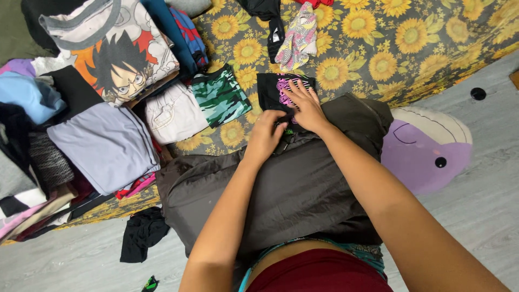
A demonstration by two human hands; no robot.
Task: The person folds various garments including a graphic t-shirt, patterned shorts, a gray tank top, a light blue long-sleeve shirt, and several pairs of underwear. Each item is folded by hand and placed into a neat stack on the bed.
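Pressing flat with fingers spread, the right hand rests on a black printed garment at the far edge of the dark pillow. Left hand, just beside, pinches that garment's near edge.

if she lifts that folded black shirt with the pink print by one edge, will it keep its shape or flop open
The black shirt with the pink print is thin cloth lying flat on the sunflower sheet, so it would likely sag and unfold. It looks light. With the right hand spread on it and the left hand pinching its edge, it should slide rather than roll.
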